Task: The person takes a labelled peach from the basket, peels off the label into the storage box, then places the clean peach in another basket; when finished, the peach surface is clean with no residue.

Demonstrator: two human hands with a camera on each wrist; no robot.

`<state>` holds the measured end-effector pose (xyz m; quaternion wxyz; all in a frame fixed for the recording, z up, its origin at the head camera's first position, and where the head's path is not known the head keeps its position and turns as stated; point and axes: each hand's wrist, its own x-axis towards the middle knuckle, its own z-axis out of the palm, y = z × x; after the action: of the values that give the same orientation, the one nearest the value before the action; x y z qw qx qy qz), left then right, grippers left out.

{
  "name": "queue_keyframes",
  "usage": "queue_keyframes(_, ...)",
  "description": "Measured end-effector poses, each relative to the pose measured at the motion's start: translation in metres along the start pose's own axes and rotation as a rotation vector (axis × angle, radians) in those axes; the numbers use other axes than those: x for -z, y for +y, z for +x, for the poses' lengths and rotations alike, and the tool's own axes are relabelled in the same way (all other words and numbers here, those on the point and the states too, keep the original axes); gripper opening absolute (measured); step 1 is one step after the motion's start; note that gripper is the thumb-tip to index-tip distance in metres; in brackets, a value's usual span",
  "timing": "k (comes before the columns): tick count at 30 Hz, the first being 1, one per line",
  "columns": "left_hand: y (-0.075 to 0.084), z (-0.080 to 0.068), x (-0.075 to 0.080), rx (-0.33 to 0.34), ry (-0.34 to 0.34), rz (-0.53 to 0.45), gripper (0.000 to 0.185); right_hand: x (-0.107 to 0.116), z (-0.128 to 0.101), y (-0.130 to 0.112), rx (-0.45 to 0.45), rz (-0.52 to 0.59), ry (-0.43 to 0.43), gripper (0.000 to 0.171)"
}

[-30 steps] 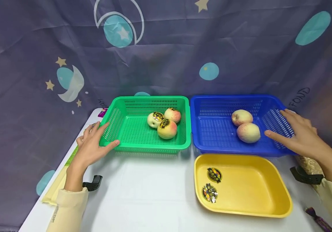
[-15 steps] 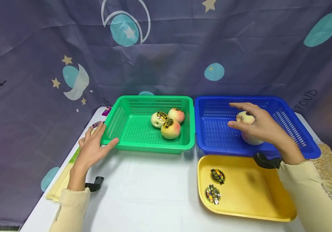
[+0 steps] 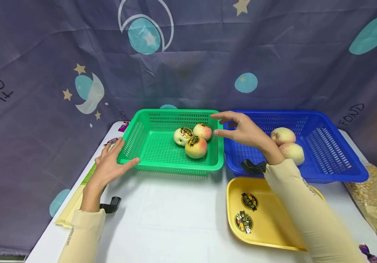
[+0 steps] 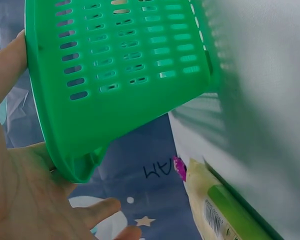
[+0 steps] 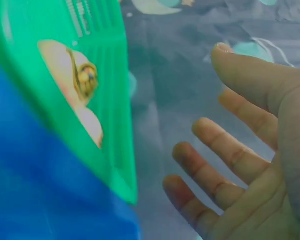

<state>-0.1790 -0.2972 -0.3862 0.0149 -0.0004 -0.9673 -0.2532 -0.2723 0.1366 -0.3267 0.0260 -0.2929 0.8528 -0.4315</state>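
A green basket [image 3: 149, 146] holds three stickered apples [image 3: 196, 147] near its right side. My left hand [image 3: 110, 164] rests open against the basket's front-left corner [image 4: 75, 165], thumb along the front rim. My right hand [image 3: 237, 129] hovers open above the seam between the green basket and the blue basket [image 3: 333, 160], fingers spread toward the apples, holding nothing. In the right wrist view the open right hand [image 5: 240, 165] sits above the green rim [image 5: 115, 165] with a stickered apple [image 5: 72, 75] below. Two plain apples [image 3: 288, 144] lie in the blue basket.
A yellow tray [image 3: 274, 237] with two peeled stickers [image 3: 247, 210] lies in front of the blue basket, partly under my right sleeve. A grain bag [image 3: 372, 197] lies at the right edge, a green-and-cream packet [image 3: 76, 197] at the left. A starry curtain hangs behind.
My right hand moved left from the blue basket's right wall, over the plain apples, to above the green basket's right edge. The left hand stayed at the green basket's corner.
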Motion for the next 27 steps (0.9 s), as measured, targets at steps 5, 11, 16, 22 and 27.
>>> queue_keyframes(5, 0.0, 0.001, -0.001, 0.027, -0.017, -0.01, 0.105, -0.025, 0.026, 0.0, -0.013, 0.051, -0.044, 0.044)
queue_keyframes(11, 0.0, 0.001, -0.002, 0.043, -0.03, -0.019, 0.106, -0.047, 0.048, 0.006, -0.094, 0.078, -0.109, 0.043)
queue_keyframes(16, 0.0, 0.001, -0.002, 0.045, -0.038, -0.024, 0.105, -0.06, 0.059, 0.012, -0.128, 0.072, -0.162, 0.045)
queue_keyframes(22, 0.0, 0.002, -0.001, 0.036, -0.031, -0.024, 0.105, -0.067, 0.069, 0.015, -0.164, 0.033, -0.228, 0.05)
queue_keyframes(27, -0.001, 0.003, -0.001, 0.04, -0.024, -0.02, 0.105, -0.069, 0.073, 0.013, -0.188, -0.091, -0.333, 0.056)
